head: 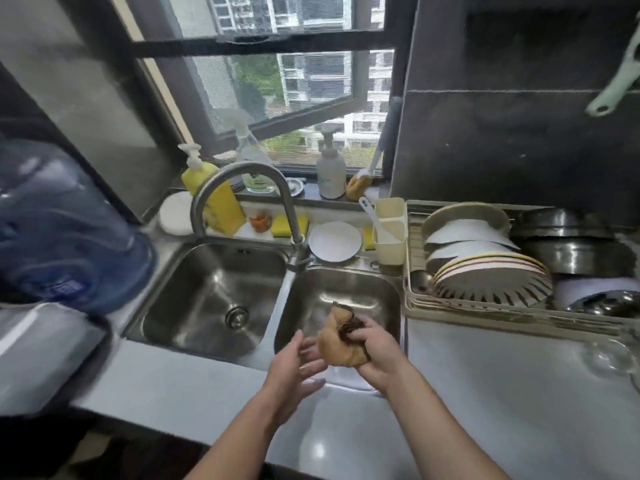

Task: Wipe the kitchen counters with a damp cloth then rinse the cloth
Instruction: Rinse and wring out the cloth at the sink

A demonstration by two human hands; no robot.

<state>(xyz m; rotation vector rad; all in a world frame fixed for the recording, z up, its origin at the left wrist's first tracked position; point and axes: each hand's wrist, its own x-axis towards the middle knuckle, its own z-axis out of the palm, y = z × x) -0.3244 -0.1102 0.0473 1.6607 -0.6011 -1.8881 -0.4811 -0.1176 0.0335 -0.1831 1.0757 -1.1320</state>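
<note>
Bunching the soft, limp cloth (341,341) at lower centre, right hand (375,355) fingers curl round it while left hand (294,370) fingers spread loosely beside it.

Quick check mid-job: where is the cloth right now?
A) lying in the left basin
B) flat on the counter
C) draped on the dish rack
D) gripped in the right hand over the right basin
D: the right hand grips the bunched brown cloth above the right basin, with the left hand open beside it.

Left hand (294,367) fingers motion-blurred; water jug (62,230) blurred, cut by left edge.
</note>
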